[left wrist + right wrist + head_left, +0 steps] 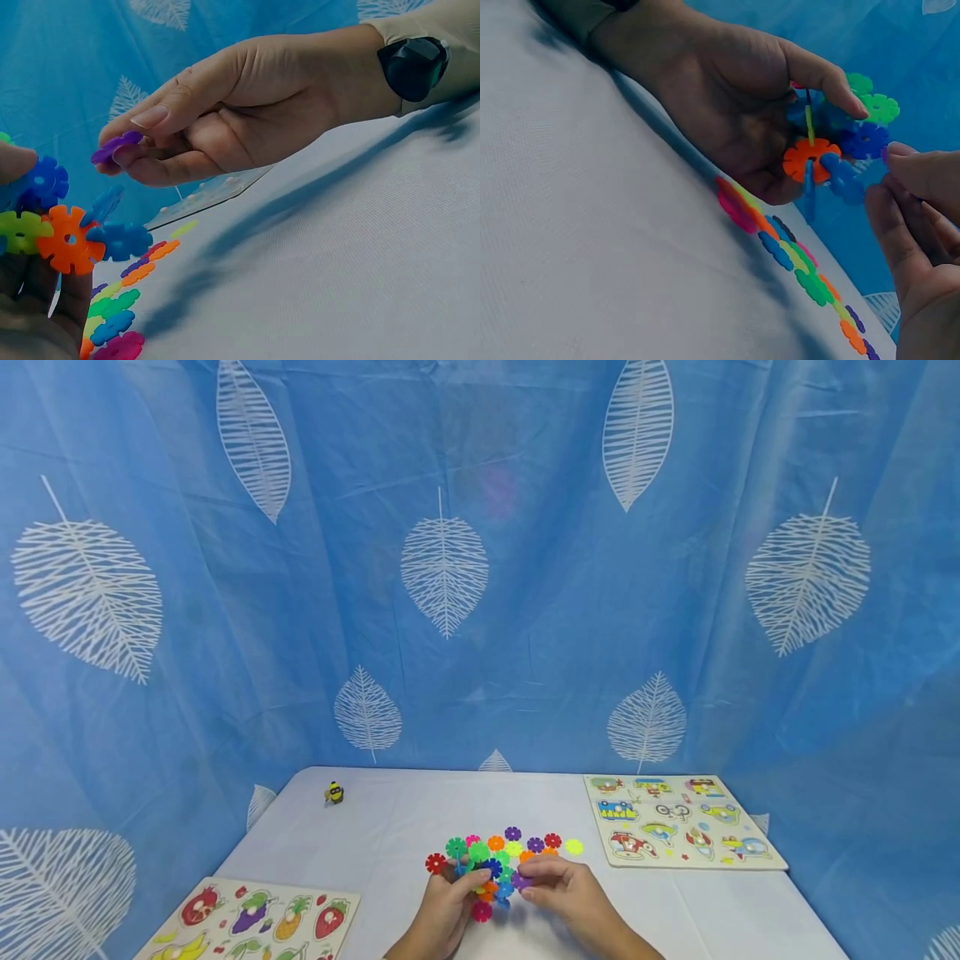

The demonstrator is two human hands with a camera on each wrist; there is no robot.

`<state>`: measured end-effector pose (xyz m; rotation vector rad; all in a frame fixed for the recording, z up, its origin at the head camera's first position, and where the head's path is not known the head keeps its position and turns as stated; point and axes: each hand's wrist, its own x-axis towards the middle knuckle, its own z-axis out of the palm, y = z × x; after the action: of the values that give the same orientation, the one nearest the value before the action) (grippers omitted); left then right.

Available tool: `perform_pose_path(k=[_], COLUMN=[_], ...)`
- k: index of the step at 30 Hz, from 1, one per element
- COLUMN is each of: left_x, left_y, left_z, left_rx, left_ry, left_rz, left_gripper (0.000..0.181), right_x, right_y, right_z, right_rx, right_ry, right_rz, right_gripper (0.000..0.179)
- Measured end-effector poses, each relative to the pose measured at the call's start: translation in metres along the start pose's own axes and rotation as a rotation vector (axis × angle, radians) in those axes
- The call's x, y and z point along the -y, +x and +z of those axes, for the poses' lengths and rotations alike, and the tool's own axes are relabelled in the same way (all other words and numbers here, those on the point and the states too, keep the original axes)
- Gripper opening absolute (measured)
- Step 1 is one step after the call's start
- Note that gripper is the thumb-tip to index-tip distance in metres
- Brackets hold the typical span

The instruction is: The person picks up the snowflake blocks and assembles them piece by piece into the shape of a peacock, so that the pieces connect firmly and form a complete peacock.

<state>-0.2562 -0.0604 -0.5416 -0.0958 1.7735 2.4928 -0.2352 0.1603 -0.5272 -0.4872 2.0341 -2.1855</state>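
Observation:
My left hand (441, 912) holds a cluster of joined snowflake discs, among them an orange disc (71, 251), a blue disc (865, 141) and a green disc (882, 109). Its thumb lies across the near side of the cluster. Just to the right, my right hand (576, 900) pinches a single purple snowflake disc (112, 148) between thumb and fingers. In the left wrist view a gap shows between that disc and the cluster. Loose discs lie on the table behind and below the hands, including a green disc (814, 287) and a pink disc (120, 346).
A vehicle puzzle board (682, 858) lies at the right back of the white table (390, 835). At the front left is a fruit puzzle board (225, 906). A small yellow and black toy figure (334, 792) stands at the back left. A blue leaf-patterned curtain (525, 693) surrounds the table.

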Motion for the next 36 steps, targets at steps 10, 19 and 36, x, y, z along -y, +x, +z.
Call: perform_pose_path(k=[10, 19, 36], left_x=[-0.002, -0.005, -0.001], left_y=[-0.006, -0.012, -0.002], left_z=[-0.001, -0.003, -0.001], left_rx=[0.130, 0.194, -0.007], left_ry=[-0.008, -0.037, -0.006], left_rz=[0.005, -0.009, 0.018], left_gripper=[0.062, 0.054, 0.053], right_x=[0.004, 0.000, -0.006], right_y=[-0.004, -0.005, -0.005], right_z=[0.006, 0.007, 0.011], right_rx=[-0.010, -0.022, 0.070], right_ry=[-0.003, 0.005, -0.353], right_rz=[-0.002, -0.020, -0.215], right_gripper=[0.028, 0.026, 0.007])
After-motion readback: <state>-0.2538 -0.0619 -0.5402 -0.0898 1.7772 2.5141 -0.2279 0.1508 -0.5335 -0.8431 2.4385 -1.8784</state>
